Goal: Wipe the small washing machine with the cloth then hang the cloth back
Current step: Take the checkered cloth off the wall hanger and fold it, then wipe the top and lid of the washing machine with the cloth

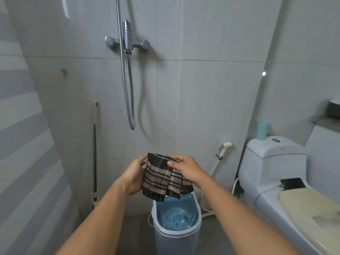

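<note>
The striped cloth (161,176) is held bunched above the open small washing machine (176,229), pinched at its left edge by the curled fingers of the left hand (135,176) and gripped along its upper right edge by the closed right hand (187,169). If either pinch is loosened during regripping, the hanging folds could be dropped into the blue tub. Further right, the spray hose (214,172) beside the toilet (272,170) could be snagged by a wide wipe.

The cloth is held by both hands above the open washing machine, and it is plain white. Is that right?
Not quite. The head view shows the cloth is dark with tan stripes, not plain white. The rest holds: the left hand and right hand hold it above the open washing machine.
</note>
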Tool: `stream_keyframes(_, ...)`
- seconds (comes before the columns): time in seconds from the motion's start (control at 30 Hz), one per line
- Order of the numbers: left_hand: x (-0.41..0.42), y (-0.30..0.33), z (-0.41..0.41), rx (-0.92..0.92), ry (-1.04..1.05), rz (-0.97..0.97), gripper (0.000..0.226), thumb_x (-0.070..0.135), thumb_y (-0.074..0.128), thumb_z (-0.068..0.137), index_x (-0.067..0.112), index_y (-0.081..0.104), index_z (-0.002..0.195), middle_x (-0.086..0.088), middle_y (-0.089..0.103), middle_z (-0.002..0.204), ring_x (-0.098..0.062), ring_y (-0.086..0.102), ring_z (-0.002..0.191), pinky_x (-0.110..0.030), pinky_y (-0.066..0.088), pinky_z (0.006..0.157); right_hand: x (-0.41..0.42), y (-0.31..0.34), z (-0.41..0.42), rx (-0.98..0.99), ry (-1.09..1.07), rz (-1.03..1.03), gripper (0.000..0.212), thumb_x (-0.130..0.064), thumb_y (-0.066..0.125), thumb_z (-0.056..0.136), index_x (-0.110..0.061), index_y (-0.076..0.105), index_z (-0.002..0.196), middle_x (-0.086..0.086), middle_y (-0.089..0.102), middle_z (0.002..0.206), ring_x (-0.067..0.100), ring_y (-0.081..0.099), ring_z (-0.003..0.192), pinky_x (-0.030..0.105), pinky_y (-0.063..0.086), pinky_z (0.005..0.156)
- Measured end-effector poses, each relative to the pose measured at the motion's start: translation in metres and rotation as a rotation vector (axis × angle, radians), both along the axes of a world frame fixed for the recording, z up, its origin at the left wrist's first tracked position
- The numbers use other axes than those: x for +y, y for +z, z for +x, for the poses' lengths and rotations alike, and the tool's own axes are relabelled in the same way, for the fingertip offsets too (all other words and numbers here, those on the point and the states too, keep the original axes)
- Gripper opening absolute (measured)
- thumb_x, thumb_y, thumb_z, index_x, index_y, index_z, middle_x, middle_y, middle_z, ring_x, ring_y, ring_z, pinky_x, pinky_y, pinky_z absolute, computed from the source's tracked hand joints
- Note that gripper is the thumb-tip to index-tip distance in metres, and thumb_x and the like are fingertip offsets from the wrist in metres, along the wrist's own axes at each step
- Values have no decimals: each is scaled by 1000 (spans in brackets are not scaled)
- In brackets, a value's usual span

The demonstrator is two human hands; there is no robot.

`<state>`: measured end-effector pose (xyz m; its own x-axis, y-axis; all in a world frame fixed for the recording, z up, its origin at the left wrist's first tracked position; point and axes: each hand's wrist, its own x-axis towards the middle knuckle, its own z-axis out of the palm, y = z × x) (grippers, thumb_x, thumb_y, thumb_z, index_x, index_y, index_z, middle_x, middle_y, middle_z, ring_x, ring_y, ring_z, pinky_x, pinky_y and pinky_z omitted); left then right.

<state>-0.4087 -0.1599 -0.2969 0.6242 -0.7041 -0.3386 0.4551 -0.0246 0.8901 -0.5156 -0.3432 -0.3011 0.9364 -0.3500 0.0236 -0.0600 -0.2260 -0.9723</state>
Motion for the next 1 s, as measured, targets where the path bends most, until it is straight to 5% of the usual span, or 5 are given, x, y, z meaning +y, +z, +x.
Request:
stream_keyframes(0.2, -12, -2, -2, -99, 178, -44, 58, 0, 67, 83, 23, 52, 134, -23, 70, 112, -32, 69, 88, -42, 59, 75, -6, -1, -5, 71, 64, -73, 40, -49, 78, 85, -39, 71, 123, -8, 78, 112, 7, 74, 102, 28, 58, 95)
stream_keyframes(0.3, -16, 5, -1, -86, 181, -22, 51, 7, 71, 83, 20, 53, 130, -21, 69, 112, -32, 71, 92, -39, 60, 71, -9, -4, -10, 161, 163, -31, 53, -51, 91, 67, -31, 76, 113, -1, 81, 103, 16, 77, 97, 31, 61, 88)
stream_keyframes(0.57, -32, -10, -12, -539, 371, 396, 20, 33, 64, 85, 14, 66, 91, -7, 69, 82, -22, 63, 68, -38, 59, 66, -19, -25, -8, 101, -187, -26, 19, -23, 79, 87, -8, 78, 97, 11, 81, 93, 25, 78, 89, 33, 60, 83)
stream_keyframes(0.83, -53, -24, -33, -102, 131, 85, 48, 55, 58, 85, 15, 75, 104, -6, 79, 95, -25, 75, 90, -40, 61, 77, 3, -32, -10, -34, -85, 20, 14, -28, 71, 95, -18, 79, 101, 2, 82, 92, 16, 77, 89, 25, 61, 80)
stream_keyframes(1.0, -59, -26, -48, 14, 173, -21, 53, 58, 49, 90, 14, 73, 107, -9, 79, 92, -27, 76, 86, -36, 61, 69, 15, -48, 1, -66, -335, -113, 7, -34, 71, 93, -34, 73, 100, -3, 78, 88, 9, 73, 84, 35, 58, 86)
